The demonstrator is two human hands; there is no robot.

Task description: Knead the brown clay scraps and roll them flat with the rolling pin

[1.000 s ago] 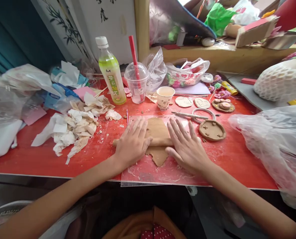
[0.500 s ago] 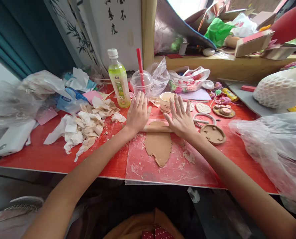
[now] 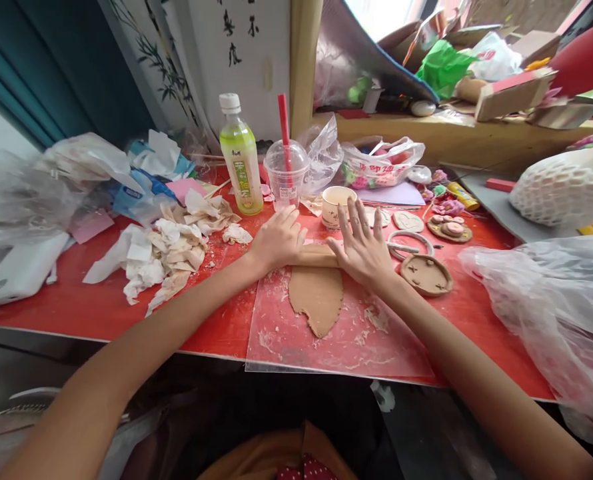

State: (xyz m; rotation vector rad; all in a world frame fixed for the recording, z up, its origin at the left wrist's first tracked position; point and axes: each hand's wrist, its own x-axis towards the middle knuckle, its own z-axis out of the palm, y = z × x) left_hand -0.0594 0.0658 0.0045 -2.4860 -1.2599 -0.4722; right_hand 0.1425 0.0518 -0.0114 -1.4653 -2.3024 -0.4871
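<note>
A wooden rolling pin (image 3: 319, 257) lies crosswise over the far part of a flat brown clay slab (image 3: 317, 297), which has a pointed near end and a notch in its left edge. At the pin's left end my left hand (image 3: 278, 239) is closed over it with bent fingers. My right hand (image 3: 364, 243) rests on the right end, palm down, fingers straight and spread. Under the clay is a clear plastic sheet (image 3: 336, 353) smeared with clay bits. Just beyond my right hand stands a small paper cup (image 3: 331, 217).
On the red table (image 3: 216, 327), crumpled tissues (image 3: 164, 257) lie left. Behind are a green drink bottle (image 3: 240, 167) and a plastic cup with a red straw (image 3: 286, 175). To the right are a round clay dish (image 3: 426, 275), a clay ring (image 3: 410, 235) and a plastic bag (image 3: 551, 293).
My left hand's fingers went from stretched out to bent over the rolling pin. My right hand stays flat on it. The view has shifted slightly.
</note>
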